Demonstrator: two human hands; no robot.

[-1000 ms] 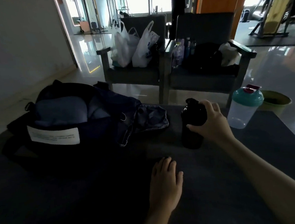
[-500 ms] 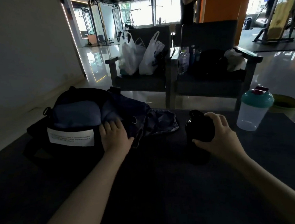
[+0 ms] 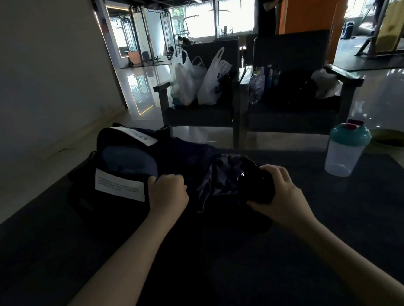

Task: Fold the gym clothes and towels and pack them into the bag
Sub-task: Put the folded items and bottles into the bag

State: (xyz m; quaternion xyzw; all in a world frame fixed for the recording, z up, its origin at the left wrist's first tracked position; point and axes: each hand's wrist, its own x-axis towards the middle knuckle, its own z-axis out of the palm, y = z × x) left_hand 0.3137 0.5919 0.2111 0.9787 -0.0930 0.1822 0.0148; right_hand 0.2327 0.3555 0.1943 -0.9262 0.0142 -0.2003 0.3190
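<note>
A dark gym bag (image 3: 114,157) lies open on the dark mat, with a folded blue-grey cloth (image 3: 126,161) inside and a white label on its near side. My left hand (image 3: 166,194) grips the bag's near edge beside the label. My right hand (image 3: 278,192) holds a black bottle (image 3: 255,183), tilted with its top toward the bag's crumpled dark blue fabric (image 3: 218,175).
A clear shaker with a teal lid (image 3: 345,148) stands at the right of the mat. A green bowl (image 3: 395,138) sits behind it on the floor. Two dark armchairs (image 3: 205,114) hold white plastic bags (image 3: 199,83), bottles and a black bag.
My left hand went from flat on the mat to the bag and now grips its edge. My right hand tipped the black bottle and carried it left toward the bag.
</note>
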